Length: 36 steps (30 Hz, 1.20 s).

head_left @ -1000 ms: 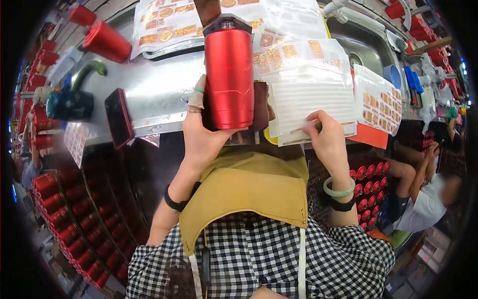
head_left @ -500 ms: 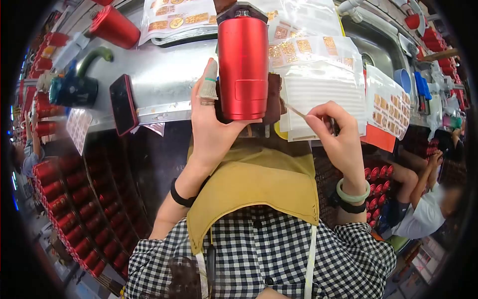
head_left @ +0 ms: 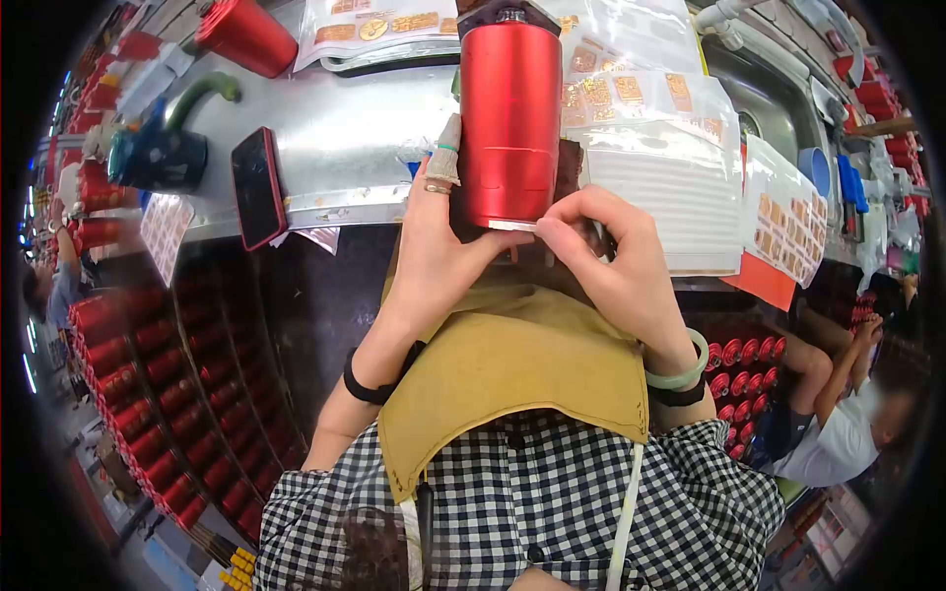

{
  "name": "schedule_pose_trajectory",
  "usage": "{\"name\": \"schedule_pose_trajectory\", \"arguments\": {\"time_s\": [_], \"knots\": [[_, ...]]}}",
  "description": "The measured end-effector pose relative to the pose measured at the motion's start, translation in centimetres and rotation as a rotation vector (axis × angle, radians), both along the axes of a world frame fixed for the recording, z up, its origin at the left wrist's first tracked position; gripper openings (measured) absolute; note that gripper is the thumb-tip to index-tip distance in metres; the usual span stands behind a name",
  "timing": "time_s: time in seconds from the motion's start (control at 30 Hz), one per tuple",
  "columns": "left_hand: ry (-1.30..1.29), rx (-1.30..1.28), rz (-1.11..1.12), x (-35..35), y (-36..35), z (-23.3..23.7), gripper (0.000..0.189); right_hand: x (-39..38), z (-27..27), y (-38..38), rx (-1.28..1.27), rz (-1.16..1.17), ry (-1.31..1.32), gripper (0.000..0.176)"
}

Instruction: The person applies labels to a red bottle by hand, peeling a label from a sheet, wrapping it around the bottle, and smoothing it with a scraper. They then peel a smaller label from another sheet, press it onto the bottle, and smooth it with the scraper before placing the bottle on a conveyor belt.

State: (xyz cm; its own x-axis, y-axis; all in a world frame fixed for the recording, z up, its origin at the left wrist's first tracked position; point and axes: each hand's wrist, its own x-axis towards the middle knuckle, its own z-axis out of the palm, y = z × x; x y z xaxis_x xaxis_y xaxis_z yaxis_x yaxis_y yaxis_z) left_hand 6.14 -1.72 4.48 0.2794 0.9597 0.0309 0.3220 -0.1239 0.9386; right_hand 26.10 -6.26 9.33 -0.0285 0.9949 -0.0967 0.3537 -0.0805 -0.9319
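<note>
A red metal tumbler [head_left: 509,113] lies on a holder at the near edge of the steel table [head_left: 335,148], its base toward me. My left hand [head_left: 434,251] grips its lower left side, one finger wearing a cloth cot. My right hand [head_left: 601,261] presses a thin pale strip [head_left: 510,226] against the tumbler's bottom rim, fingers pinched on it. A white sheet of strips [head_left: 670,202] lies just right of the tumbler.
Bags of gold stickers [head_left: 631,94] lie behind the tumbler. A dark phone [head_left: 259,187], a dark blue jug [head_left: 158,158] and another red tumbler [head_left: 246,34] sit to the left. Racks of red tumblers [head_left: 148,394] fill the floor left. Another person [head_left: 838,414] sits at the lower right.
My right hand peeled a strip off the white sheet, carried it left and now presses it on the tumbler's bottom rim. My left hand kept its hold.
</note>
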Motion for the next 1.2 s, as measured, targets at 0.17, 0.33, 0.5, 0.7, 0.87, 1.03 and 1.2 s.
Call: {"name": "schedule_pose_trajectory", "arguments": {"time_s": [0.17, 0.33, 0.5, 0.7, 0.87, 1.03, 1.2], "knots": [[-0.191, -0.072, -0.086, -0.9, -1.0, 0.4, 0.099, 0.5, -0.3, -0.2, -0.068, -0.043, -0.028, 0.017], [-0.314, -0.143, -0.060, -0.8, -1.1, 0.2, 0.082, 0.3, -0.7, -0.1, -0.048, -0.053, -0.039, 0.018], [-0.341, -0.145, -0.059, -0.4, -1.3, 0.5, 0.083, 0.3, -1.1, -0.2, -0.073, -0.084, -0.002, 0.018], [-0.350, -0.149, -0.058, -0.4, -1.4, 0.6, 0.082, 0.3, -1.1, -0.1, -0.073, -0.088, 0.025, 0.018], [-0.335, -0.127, -0.063, -0.5, -1.4, 0.1, 0.081, 0.4, -1.1, -0.1, -0.085, -0.089, 0.038, 0.018], [-0.381, -0.168, -0.041, -0.2, -1.5, 0.6, 0.081, 0.4, -1.1, 0.0, -0.082, -0.085, 0.045, 0.017], [-0.236, 0.224, 0.012, -1.4, -1.4, -0.8, 0.061, 0.4, -1.0, 0.0, -0.104, -0.090, 0.064, 0.017]]}}
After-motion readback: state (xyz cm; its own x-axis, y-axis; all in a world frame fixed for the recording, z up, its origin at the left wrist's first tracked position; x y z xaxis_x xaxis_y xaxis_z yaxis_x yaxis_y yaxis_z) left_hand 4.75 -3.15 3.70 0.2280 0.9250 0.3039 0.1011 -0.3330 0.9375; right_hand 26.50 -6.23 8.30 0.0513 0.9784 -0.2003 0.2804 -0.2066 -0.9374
